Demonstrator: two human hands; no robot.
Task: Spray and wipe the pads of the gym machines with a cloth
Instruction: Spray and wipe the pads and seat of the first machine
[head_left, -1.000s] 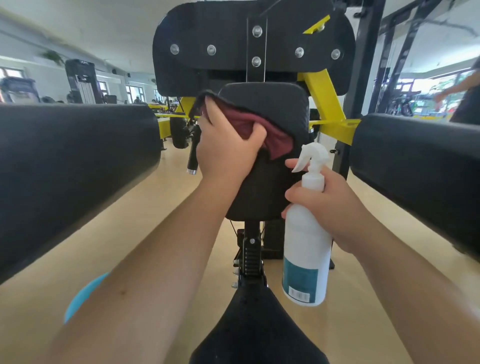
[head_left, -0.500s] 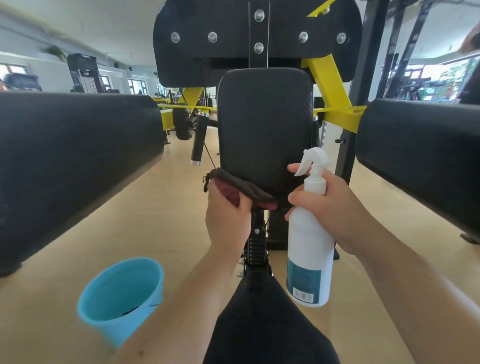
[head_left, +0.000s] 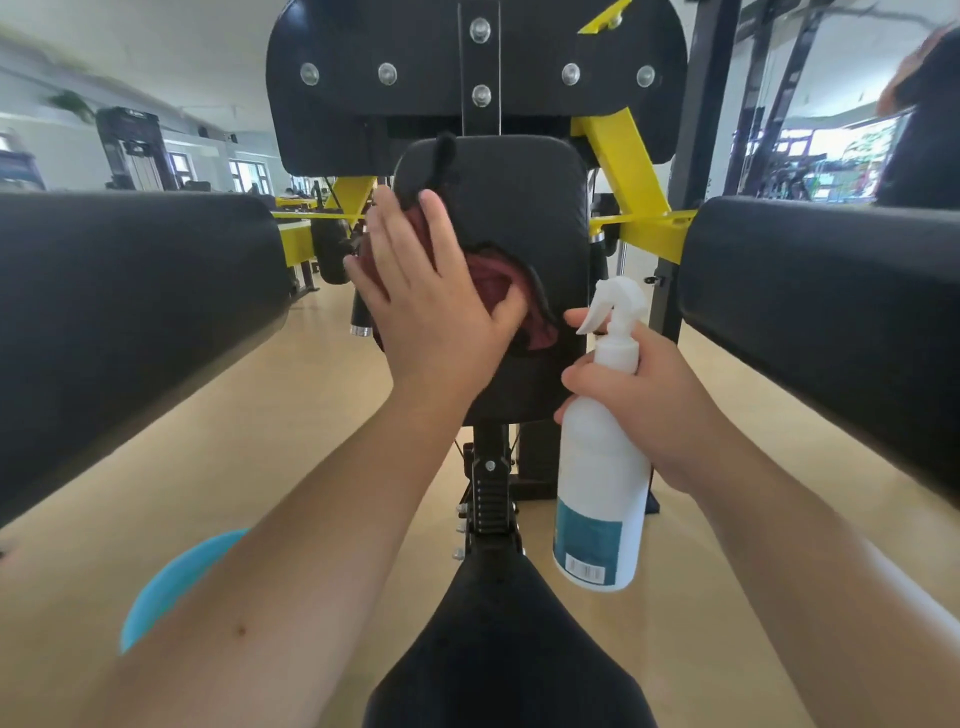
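At far left we see 1 black padded roller arm (head_left: 130, 312); below it is a light-blue plastic bucket (head_left: 171, 582) on the wooden floor, partly hidden by our forearm. Centre-left, our left hand (head_left: 431, 301) lies flat, fingers straight and spread, pressing a dark red cloth (head_left: 498, 291) against the left side of the black upright back pad (head_left: 519, 208). Just right, our right hand (head_left: 639, 395) curls its fingers round the neck of a white plastic spray bottle (head_left: 602, 493), upright, beside the pad's lower right edge. Far right sits a 2nd black roller arm (head_left: 831, 312).
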